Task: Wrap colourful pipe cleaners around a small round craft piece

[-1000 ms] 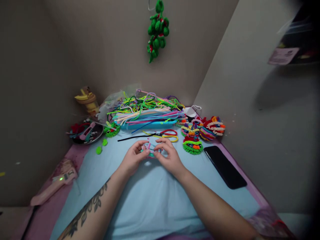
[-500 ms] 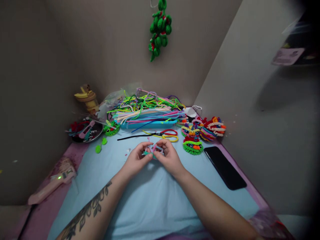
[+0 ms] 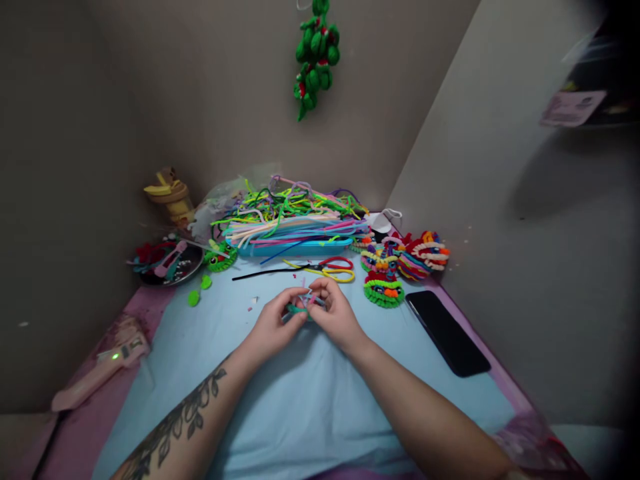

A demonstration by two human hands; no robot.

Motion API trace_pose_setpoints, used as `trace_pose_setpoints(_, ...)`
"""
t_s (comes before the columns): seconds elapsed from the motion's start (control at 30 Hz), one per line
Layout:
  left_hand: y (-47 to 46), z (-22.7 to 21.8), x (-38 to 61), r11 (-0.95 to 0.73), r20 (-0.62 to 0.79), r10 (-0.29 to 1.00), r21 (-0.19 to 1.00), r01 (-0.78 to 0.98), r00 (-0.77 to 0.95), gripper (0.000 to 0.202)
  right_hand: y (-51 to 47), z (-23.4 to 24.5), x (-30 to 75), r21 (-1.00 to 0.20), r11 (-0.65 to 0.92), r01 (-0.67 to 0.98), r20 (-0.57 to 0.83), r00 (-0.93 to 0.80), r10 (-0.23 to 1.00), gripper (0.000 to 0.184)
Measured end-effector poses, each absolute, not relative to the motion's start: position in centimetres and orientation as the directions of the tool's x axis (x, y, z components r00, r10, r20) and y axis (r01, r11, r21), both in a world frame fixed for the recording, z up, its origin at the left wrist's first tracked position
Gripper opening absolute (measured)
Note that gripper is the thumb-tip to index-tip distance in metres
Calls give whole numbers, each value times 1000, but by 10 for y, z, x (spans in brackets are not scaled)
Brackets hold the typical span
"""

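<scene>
Near the scissors (image 3: 317, 268), left hand (image 3: 274, 325) and right hand (image 3: 341, 321), grip tight on fuzzy strips (image 3: 297, 309), fingertips (image 3: 301, 291) closer than earlier.

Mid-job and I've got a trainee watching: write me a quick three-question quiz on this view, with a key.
1. True or false: the black phone lies nearer the right hand than the left hand.
2. Fill in: one handle loop of the scissors is red, the other ____.
3. What do both hands hold between their fingers?

Key: 1. True. 2. Yellow. 3. A small pastel and teal piece, partly hidden.
</scene>
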State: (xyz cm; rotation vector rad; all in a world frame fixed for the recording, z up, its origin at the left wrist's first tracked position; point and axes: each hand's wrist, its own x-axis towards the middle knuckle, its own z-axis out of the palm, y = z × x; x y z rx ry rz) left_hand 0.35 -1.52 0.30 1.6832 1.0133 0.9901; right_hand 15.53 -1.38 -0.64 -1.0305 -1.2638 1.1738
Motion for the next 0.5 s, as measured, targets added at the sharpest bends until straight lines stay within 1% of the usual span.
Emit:
trace_pose_setpoints(0.1,-16,5,5,-303,211,916,922,243,341,37,-13,-6,154,-983,163,-87,164,-10,986,32)
trace_pose_setpoints(0.2,-16,7,5,-297,207,912,929,222,354,36,-13,-5,153,-975,157,-156,161,-14,987,34)
trace_pose_setpoints(0.33,-14,7,5,-206,150,930,969,137,337,39,-13,-6,153,-980,87,-177,102,-77,992,33)
trace_pose_setpoints(0.5,-11,7,4,-89,78,944,996,19,319,43,-11,-6,159,-986,117,-121,136,-157,978,34)
